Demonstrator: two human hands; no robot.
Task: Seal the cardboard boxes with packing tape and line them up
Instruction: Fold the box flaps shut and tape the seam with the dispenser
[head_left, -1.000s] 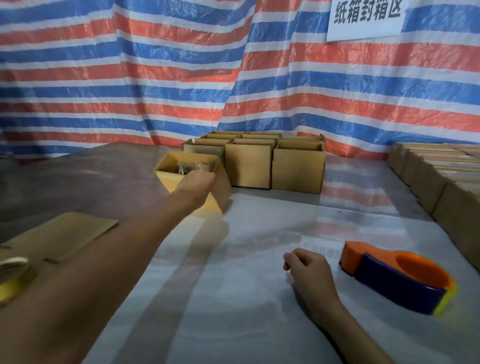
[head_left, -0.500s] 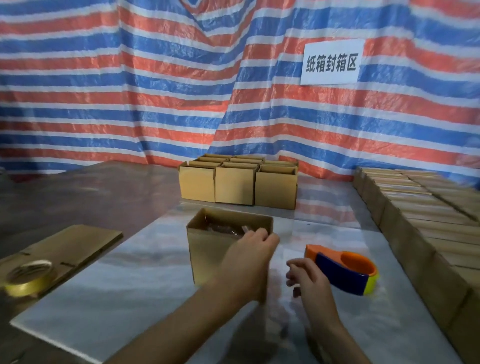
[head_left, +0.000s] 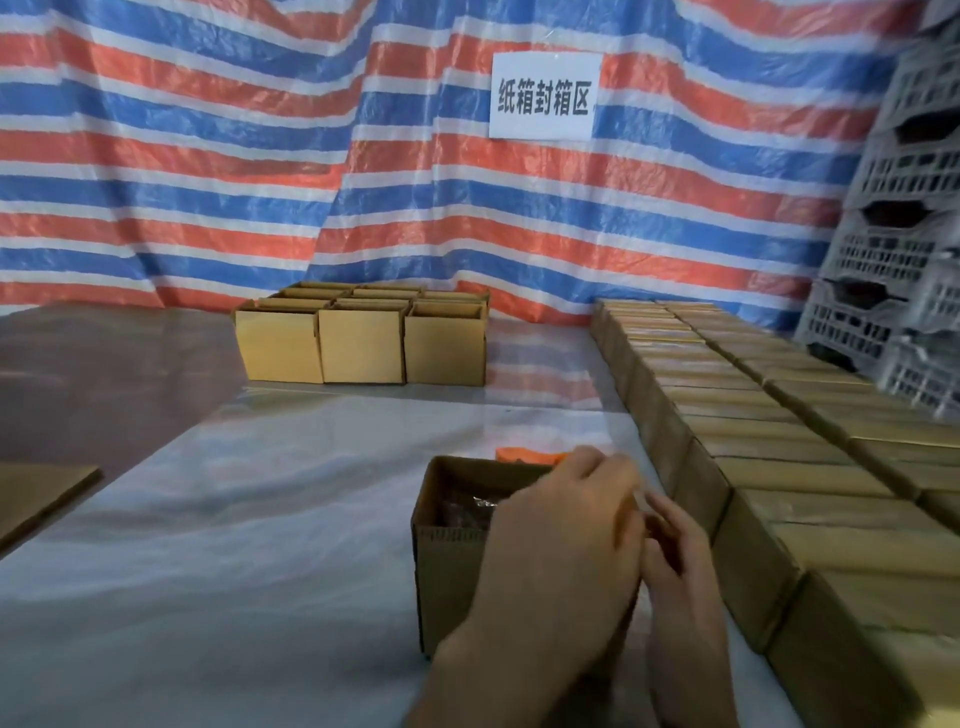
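– Cardboard all over that surface (head_left: 234, 545), so how much of the job is done?
– A fair share, I'd say: two long rows of closed boxes (head_left: 753, 441) run along the right side, edge to edge, tops shut and lined up
– And what is left?
– A block of open-topped boxes (head_left: 361, 340) stands at the far end, well apart from the rows, and none looks taped
– Which one is being worked on?
– An open box (head_left: 452, 561) near the front, just left of the rows, with something in shiny wrap inside
– What are the hands doing?
– The left hand (head_left: 561, 545) lies over the box's right side, fingers bent over the rim, gripping it as far as I can see. The right hand (head_left: 680, 571) is just beside it, blurred and half hidden, so I cannot tell whether it holds anything
– Tape?
– An orange tape dispenser (head_left: 530, 456) peeks out from behind the box, with no hand on it. My guess is that this box still needs closing, taping and a place in the row
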